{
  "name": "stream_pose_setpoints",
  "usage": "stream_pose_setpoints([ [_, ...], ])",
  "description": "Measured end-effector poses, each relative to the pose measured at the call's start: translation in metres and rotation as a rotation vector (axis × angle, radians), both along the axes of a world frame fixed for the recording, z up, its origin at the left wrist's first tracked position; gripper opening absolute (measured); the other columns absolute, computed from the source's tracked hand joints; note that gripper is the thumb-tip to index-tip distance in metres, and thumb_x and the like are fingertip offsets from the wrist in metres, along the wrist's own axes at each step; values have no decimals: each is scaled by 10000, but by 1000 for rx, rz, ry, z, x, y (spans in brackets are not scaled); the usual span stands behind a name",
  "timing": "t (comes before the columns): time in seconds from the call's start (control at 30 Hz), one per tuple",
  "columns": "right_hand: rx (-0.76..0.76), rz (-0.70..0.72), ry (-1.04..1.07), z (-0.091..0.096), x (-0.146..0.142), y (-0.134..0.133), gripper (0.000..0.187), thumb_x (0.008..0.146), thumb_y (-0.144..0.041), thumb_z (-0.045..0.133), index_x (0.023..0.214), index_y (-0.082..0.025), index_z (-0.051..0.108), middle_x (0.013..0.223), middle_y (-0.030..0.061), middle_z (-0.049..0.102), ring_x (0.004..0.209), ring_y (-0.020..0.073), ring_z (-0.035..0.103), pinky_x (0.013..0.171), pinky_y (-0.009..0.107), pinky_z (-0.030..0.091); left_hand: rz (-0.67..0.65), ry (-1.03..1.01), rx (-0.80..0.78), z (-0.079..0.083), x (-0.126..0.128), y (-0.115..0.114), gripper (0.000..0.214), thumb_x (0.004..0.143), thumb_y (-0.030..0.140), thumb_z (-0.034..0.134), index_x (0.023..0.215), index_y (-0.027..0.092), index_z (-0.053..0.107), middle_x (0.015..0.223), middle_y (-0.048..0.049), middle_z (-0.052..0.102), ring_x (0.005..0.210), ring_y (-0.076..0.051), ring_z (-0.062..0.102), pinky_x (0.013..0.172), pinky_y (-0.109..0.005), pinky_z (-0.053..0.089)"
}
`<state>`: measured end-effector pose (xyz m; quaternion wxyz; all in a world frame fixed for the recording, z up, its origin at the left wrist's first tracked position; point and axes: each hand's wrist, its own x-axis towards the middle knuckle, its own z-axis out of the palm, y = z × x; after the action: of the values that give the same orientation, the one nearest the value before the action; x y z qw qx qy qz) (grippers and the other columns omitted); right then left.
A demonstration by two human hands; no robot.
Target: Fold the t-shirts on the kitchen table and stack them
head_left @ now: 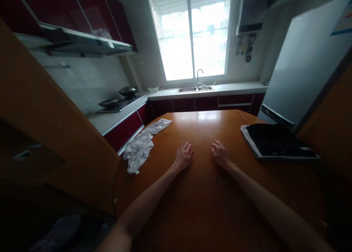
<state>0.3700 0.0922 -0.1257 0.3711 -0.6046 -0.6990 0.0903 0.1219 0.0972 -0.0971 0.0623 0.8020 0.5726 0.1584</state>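
Both hands reach forward over the middle of a brown wooden desk (202, 204), backs upward and well apart, with bare wood between them. On the left hand (183, 156) the fingers are spread and point toward the far edge; the palm faces the desktop. On the right hand (220, 154) the fingers are slightly bent and loosely apart, angled inward toward the far edge. Whether either palm presses fully on the wood, I cannot tell.

Nearer the left hand, a crumpled whitish-grey garment (140, 149) lies along the left edge, stretching from the far left corner toward the near side, its wider, bunched part closer to the viewer. A small white tag-like bit sticks out at its near end. At the right edge, near the far right corner and well apart from the right hand, a folded black garment (277, 139) lies flat on a pale, flat layer (250, 143), whose border shows along the left and near sides; its material is unclear.

Beyond the far edge, a white worktop (236, 86) carries a double-bowl sink (187, 90) under a window (176, 43). Two pans (128, 91) sit on the stove at left, and a refrigerator (305, 65) stands at right.
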Motion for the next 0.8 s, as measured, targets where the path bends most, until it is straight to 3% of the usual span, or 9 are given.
stream_pose_setpoints([
  [0.13,-36,2,-76,-12,-19,0,432,935,-337,442,1276,-207,673,1491,137,519,1425,303,427,1182,500,337,68,-2,-66,-4,-22,-4,594,1033,484,293,1525,179,421,1608,-149,366,1530,-302,229,1218,-585,175],
  [0.23,-79,29,-185,-24,-21,-2,481,935,-384,441,1315,-178,653,1514,166,492,1449,326,391,1196,535,282,52,35,-76,-8,-25,-8,607,1023,484,323,1529,162,415,1616,-147,352,1526,-304,238,1225,-579,166],
  [0.37,-83,63,-256,-34,-14,-2,513,931,-412,409,1348,-221,637,1524,135,492,1460,308,381,1196,540,277,23,77,-56,-10,-24,-12,607,1009,491,358,1521,172,431,1625,-138,336,1521,-310,246,1235,-561,158],
  [0.63,-69,55,-307,-33,-11,-3,558,916,-445,370,1361,-237,634,1511,128,508,1447,309,403,1185,551,301,7,31,-60,-9,-23,-14,596,1011,478,372,1503,150,452,1619,-159,341,1516,-324,253,1230,-584,162],
  [0.8,-85,55,-339,-31,-10,-5,574,944,-434,340,1377,-177,616,1523,140,494,1453,303,393,1183,538,304,-115,-92,-117,-8,-49,-2,539,990,416,447,1471,176,500,1586,-120,415,1502,-275,307,1227,-522,228],
])
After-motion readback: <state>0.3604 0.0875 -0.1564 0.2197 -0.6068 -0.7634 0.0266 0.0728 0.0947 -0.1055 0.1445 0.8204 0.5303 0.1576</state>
